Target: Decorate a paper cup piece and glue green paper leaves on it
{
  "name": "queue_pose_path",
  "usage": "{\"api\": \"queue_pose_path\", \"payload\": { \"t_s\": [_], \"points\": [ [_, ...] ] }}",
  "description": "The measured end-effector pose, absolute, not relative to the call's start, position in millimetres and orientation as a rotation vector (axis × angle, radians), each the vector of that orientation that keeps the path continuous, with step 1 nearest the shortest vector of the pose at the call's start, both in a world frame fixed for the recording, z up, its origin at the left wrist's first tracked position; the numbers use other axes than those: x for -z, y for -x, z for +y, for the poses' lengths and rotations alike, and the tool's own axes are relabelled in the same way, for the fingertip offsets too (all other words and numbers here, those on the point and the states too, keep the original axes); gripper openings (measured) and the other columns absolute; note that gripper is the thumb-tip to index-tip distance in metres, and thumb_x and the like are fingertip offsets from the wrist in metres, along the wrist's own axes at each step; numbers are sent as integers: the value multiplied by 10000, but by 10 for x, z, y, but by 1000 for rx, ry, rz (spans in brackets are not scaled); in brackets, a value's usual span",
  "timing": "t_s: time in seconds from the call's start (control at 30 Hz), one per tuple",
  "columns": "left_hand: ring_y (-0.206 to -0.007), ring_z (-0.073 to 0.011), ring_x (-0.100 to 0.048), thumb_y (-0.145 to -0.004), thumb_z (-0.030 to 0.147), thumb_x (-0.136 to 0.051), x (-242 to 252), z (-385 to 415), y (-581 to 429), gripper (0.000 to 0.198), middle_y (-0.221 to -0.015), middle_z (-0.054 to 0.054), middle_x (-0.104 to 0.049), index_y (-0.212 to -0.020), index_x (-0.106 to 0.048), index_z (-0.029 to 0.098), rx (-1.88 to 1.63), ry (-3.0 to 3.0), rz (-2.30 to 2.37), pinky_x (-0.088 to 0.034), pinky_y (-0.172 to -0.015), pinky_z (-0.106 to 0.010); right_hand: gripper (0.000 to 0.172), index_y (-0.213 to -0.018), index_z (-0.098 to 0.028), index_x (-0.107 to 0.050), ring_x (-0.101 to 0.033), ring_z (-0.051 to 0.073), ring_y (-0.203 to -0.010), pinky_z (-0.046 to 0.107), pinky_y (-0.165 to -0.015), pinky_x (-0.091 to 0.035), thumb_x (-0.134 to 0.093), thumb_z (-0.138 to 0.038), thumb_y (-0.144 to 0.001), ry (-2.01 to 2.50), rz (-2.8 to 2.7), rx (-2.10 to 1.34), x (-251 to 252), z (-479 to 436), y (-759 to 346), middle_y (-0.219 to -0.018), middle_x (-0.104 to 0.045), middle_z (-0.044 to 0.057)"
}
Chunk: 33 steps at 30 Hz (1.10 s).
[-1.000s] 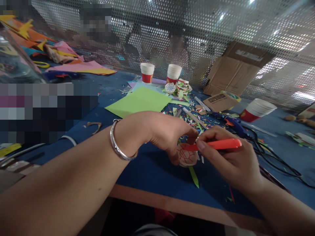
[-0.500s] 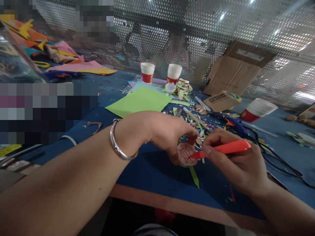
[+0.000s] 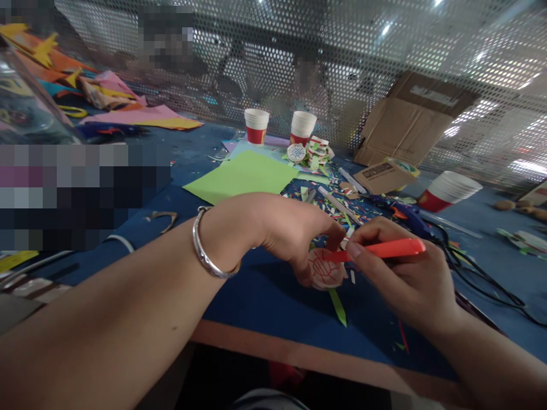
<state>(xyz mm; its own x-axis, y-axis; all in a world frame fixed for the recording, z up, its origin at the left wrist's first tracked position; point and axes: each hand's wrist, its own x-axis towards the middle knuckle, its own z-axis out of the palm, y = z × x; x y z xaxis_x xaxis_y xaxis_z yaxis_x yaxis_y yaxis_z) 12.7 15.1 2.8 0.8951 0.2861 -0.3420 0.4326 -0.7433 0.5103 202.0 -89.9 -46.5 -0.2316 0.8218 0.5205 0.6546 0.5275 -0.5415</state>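
Observation:
My left hand (image 3: 290,230) curls around the edge of a cut paper cup bottom (image 3: 327,276), a small white disc with red lines drawn on its face. From under the disc, a pointed green paper strip (image 3: 337,307) sticks out toward me. In a pinch of thumb and fingers, my right hand (image 3: 408,285) holds a red marker (image 3: 391,249). The marker's tip meets the upper part of the disc. Some of my left fingertips are hidden behind the disc.
Paper scraps (image 3: 335,208) litter the blue table (image 3: 256,296) beyond my hands. Further off are a green sheet (image 3: 243,176), stacked paper cups (image 3: 256,126), and more cut cup bottoms (image 3: 318,154). To the right lie a blue glue gun (image 3: 404,215) and its black cable (image 3: 482,279).
My right hand has shifted slightly left and up, carrying the marker's tip from the disc's right-hand part to its upper part. The left hand and the disc stay nearly in place.

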Motion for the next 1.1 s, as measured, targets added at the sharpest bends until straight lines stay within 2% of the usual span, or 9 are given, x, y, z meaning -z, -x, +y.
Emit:
{"api": "queue_pose_path", "payload": {
  "t_s": [0.27, 0.5, 0.9, 1.0, 1.1],
  "points": [
    [-961, -238, -652, -673, 345, -817, -17, 158, -115, 685, -1160, -27, -718, -1318, -600, 267, 321, -2464, 526, -482, -774, -317, 149, -796, -216, -631, -555, 100, -604, 239, -554, -445, -601, -155, -929, 1205, -1980, -274, 458, -891, -2016, -712, -622, -30],
    [-972, -229, -648, -700, 415, -804, -26, 147, -112, 684, -1218, -45, -700, -1330, -586, 260, 334, -2496, 532, -456, -727, -287, 163, -759, -212, -603, -495, 101, -539, 252, -492, -408, -591, -176, -917, 1219, -1987, -279, 440, -930, -2043, -632, -565, -37],
    [-992, -204, -635, -716, 294, -813, -47, 120, -114, 597, -1195, 2, -698, -1283, -626, 261, 273, -2505, 479, -438, -729, -274, 137, -859, -248, -630, -601, 153, -624, 308, -547, -476, -597, -125, -912, 1163, -2009, -333, 453, -936, -1996, -742, -649, -3],
    [-962, -190, -639, -710, 273, -817, -64, 102, -99, 618, -1153, 9, -712, -1297, -625, 244, 244, -2489, 461, -437, -722, -259, 114, -872, -242, -629, -614, 150, -658, 296, -578, -486, -606, -138, -915, 1158, -2012, -361, 462, -933, -1989, -770, -663, -2],
    [-916, -176, -639, -735, 257, -797, -76, 81, -85, 539, -1106, 13, -720, -1249, -640, 224, 220, -2473, 458, -431, -694, -241, 99, -861, -241, -631, -615, 141, -654, 283, -589, -481, -610, -171, -928, 1152, -2014, -395, 465, -933, -1983, -774, -669, -10]
  ]
}}
